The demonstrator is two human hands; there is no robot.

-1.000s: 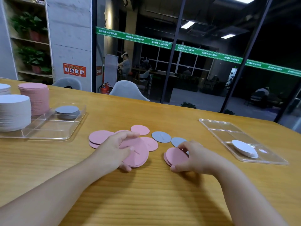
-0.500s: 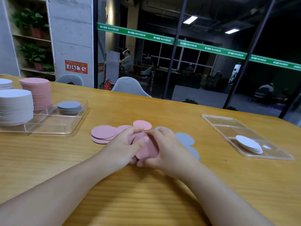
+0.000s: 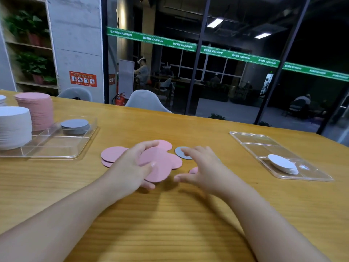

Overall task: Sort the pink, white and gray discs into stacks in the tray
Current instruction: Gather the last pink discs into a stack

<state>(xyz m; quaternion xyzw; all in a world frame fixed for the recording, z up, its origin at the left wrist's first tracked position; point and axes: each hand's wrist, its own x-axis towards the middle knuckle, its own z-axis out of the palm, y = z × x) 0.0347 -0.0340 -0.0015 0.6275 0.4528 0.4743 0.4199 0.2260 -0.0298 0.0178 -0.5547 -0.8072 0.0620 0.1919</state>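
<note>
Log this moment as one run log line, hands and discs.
left hand: grips pink discs | right hand: open, over gray disc | left tray: stacks started

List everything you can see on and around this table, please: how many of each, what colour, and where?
Table: one, light wood, fills the foreground.
Left tray: one, clear, far left.
White stack: one tall, white, in the left tray; another white stack is just visible at the picture's left edge.
Pink stack: one tall, pink, in the left tray.
Gray stack: one low, gray, in the left tray.
Right tray: one, clear, right side.
White discs: a few, white, in the right tray.
Loose pink discs: several, pink, table centre.
Loose gray disc: at least one, gray, beside the pink ones.
Chairs: two, pale gray, behind the table.
Left hand: holds a bundle of pink discs.
Right hand: open, above the table.
</note>
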